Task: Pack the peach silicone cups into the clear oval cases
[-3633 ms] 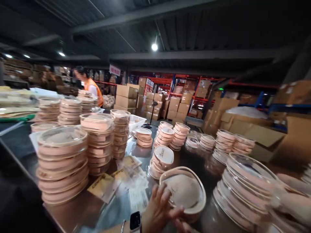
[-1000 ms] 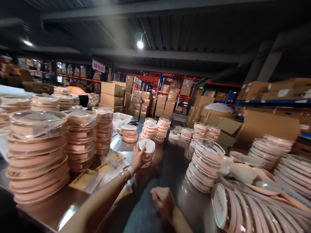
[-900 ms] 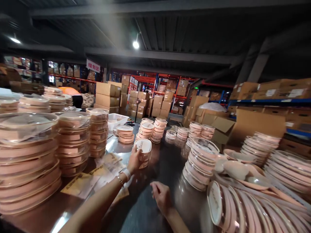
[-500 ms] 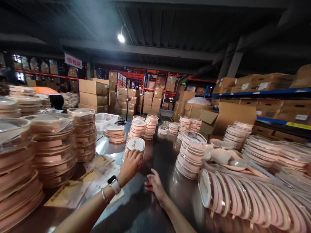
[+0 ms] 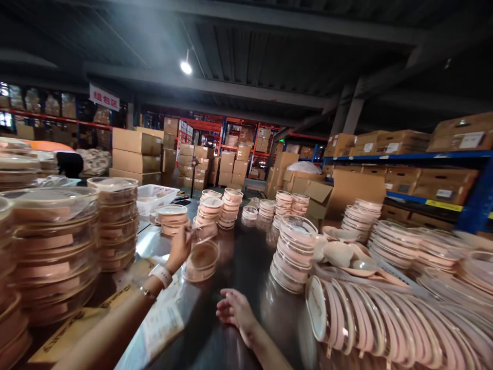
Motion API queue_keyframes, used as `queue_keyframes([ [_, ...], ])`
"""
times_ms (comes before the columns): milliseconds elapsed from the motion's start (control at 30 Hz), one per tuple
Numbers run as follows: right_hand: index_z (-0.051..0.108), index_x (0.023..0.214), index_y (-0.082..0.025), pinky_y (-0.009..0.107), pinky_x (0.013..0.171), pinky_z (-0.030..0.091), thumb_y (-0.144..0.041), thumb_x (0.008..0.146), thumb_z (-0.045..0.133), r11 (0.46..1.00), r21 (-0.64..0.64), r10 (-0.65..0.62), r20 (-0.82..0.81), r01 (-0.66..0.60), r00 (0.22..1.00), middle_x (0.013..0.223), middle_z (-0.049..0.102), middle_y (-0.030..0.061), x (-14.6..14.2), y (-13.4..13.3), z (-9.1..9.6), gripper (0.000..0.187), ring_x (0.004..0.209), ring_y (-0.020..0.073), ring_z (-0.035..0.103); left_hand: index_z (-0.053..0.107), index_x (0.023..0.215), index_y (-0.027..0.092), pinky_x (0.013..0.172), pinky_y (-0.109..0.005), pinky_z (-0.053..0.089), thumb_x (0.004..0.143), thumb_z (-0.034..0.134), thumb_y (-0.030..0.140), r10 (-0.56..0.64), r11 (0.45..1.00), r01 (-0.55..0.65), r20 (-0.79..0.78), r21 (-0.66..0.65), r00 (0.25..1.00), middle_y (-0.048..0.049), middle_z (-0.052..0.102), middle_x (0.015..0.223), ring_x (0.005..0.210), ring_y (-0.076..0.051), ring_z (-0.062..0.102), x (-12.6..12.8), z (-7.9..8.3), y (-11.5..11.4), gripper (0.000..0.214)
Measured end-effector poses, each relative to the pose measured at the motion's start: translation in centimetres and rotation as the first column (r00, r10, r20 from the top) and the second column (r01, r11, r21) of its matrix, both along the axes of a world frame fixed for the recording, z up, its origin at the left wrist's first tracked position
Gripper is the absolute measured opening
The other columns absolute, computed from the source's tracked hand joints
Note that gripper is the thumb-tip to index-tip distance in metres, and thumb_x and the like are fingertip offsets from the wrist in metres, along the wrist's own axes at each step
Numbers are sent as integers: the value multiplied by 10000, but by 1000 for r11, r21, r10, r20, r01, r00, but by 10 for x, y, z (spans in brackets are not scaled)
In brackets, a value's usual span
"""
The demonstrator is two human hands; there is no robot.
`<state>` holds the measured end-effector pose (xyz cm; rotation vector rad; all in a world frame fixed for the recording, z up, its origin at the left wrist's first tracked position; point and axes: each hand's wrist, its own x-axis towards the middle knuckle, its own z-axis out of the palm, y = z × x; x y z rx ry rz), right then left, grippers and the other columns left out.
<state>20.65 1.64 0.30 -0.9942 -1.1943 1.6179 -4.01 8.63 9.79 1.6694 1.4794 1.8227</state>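
In the middle of the dark metal table lies a round clear-topped cosmetic pouch. Its top looks lifted, showing a brownish inside. My left hand, with a watch and bracelet at the wrist, is closed at the pouch's upper left, fingers pinching what seems to be the lid flap; blur hides the exact grip. My right hand hovers over the table in front of the pouch, fingers loosely apart and holding nothing. Yellow-brown printed packets and a clear plastic-wrapped packet lie beneath and beside my left forearm.
Tall pouch stacks line the left; another stack stands right of centre. A leaning row of pouches fills the right front. A white basket, smaller stacks and an open carton are farther back.
My left hand has moved from the pouch's top to its left edge, and the lid now appears raised. My right hand stays near the same place. The view has shifted slightly.
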Motion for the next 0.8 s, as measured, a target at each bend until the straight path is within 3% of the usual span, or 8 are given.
queue_keyframes([
  [167, 546, 1120, -226, 356, 686, 523, -887, 706, 559, 960, -218, 82, -384, -177, 920, 919, 760, 94, 7, -6, 14, 780, 751, 234, 731, 371, 889, 267, 791, -412, 612, 934, 339, 577, -193, 981, 187, 374, 53, 907, -143, 621, 1281, 1215, -282, 618, 21, -5, -37, 315],
  [333, 638, 1167, -234, 374, 774, 549, -825, 635, 719, 951, -59, 226, -537, -303, 813, 1164, 738, 89, 9, -17, 29, 800, 953, 271, 720, 414, 809, 256, 727, -448, 627, 843, 520, 449, -371, 899, 437, 552, 12, 747, -107, 734, 1056, 1060, -317, 704, 49, -36, -77, 223],
  [433, 674, 1212, -166, 303, 770, 547, -718, 699, 767, 951, -22, 245, -550, -307, 799, 1164, 739, 99, 3, -26, 36, 759, 912, 212, 706, 507, 904, 260, 753, -451, 620, 778, 631, 382, -533, 792, 605, 575, 81, 621, -104, 689, 1258, 1169, -345, 654, 48, -53, -91, 215],
  [500, 663, 1248, -170, 280, 817, 542, -667, 733, 779, 953, -2, 246, -584, -304, 773, 1236, 713, 94, -2, -32, 40, 725, 990, 202, 692, 532, 1193, 286, 942, -518, 565, 724, 722, 336, -652, 730, 677, 393, 96, 648, -118, 528, 1485, 1333, -367, 530, 42, -63, -96, 509],
  [533, 649, 1274, -193, 278, 849, 536, -646, 746, 782, 955, 13, 243, -602, -296, 760, 1295, 684, 81, -4, -34, 41, 708, 1052, 202, 677, 482, 1335, 289, 1052, -558, 489, 695, 760, 308, -666, 737, 673, 244, 69, 705, -130, 446, 1551, 1402, -379, 447, 39, -67, -98, 698],
  [633, 642, 1276, -228, 299, 869, 536, -665, 738, 775, 948, 12, 260, -601, -317, 756, 1325, 664, 67, -5, -34, 37, 705, 1077, 206, 671, 504, 1381, 250, 1177, -613, 324, 647, 820, 256, -482, 873, 485, -63, 48, 874, -160, 488, 1503, 1438, -408, 383, 39, -77, -97, 799],
  [733, 698, 1144, -223, 348, 836, 543, -633, 685, 834, 938, -35, 276, -530, -346, 802, 1146, 738, 64, 1, -25, 26, 630, 976, 221, 700, 595, 1226, 232, 1068, -549, 484, 687, 824, 340, -336, 941, 330, 82, 78, 938, -132, 658, 1276, 1250, -385, 590, 48, -79, -95, 595],
  [800, 725, 1032, -224, 322, 840, 529, -458, 646, 920, 953, -61, 229, -496, -297, 838, 1054, 758, 31, 5, -19, 20, 492, 956, 204, 706, 552, 1280, 237, 988, -492, 553, 673, 838, 427, -375, 926, 374, 275, 59, 885, -121, 673, 1255, 1187, -374, 631, 55, -74, -95, 697],
])
